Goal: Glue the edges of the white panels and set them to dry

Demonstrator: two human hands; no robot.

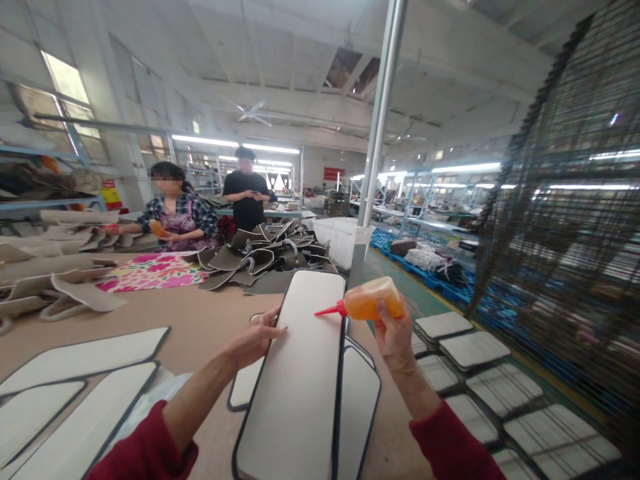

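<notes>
A long white panel with a dark edge (300,373) lies lengthwise on the brown table (200,327) in front of me. My left hand (256,339) rests on the panel's left edge, fingers stretched flat. My right hand (393,333) grips an orange squeeze bottle (373,300) whose red nozzle points left, tip just above the panel's right part. More white panels (357,393) lie beneath and beside it.
Further white panels (85,357) lie at the table's left. A heap of grey pieces (265,257) and a flowered cloth (150,272) sit farther back. Two people stand behind. A steel post (380,133), floor panels (480,373) and a wire rack (565,220) are to the right.
</notes>
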